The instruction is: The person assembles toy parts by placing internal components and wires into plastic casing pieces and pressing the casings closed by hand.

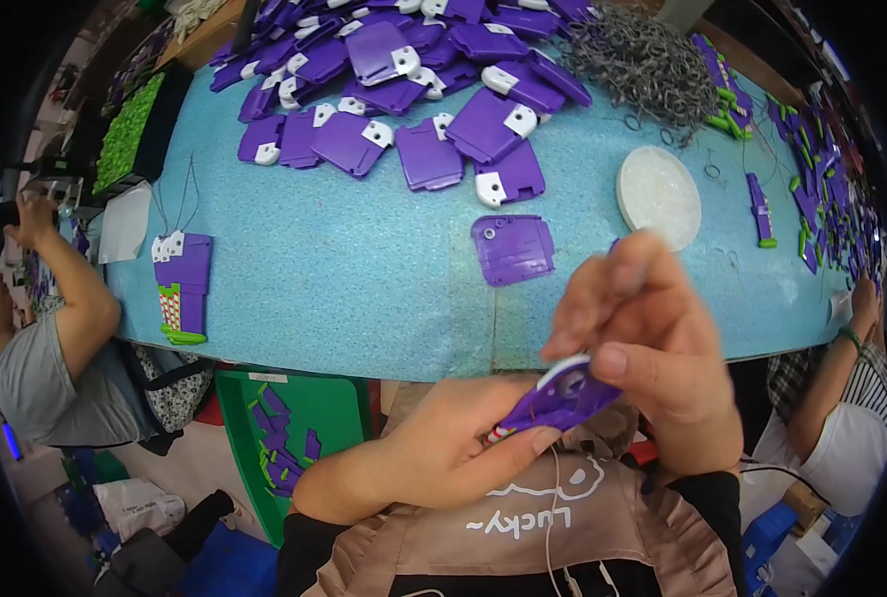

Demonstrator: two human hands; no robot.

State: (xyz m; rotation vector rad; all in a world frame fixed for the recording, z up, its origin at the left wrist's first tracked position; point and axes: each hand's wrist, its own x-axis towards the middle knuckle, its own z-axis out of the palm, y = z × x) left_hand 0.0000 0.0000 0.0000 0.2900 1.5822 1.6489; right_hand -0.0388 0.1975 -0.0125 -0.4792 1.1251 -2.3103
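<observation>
My left hand point(453, 433) grips a purple plastic shell point(561, 403) low in front of my apron. The shell is tilted, with a white piece along its upper edge and a round metal-looking part inside its far end. A red-and-white striped bit shows beside my left fingers. Close over that end is my right hand point(667, 343), its thumb at the shell and its other fingers curled and partly smeared. Whatever the right fingers pinch is too blurred to make out. Ahead on the blue table mat point(344, 269) lies a single purple half-shell point(513, 249), inside face up.
A pile of purple-and-white shells point(379, 55) covers the back. Beside it are a heap of metal rings point(643, 65) and a white round dish point(660, 197). Assembled pieces point(182, 289) lie left. A green bin point(339, 413) stands below the table edge. Co-workers sit on both sides.
</observation>
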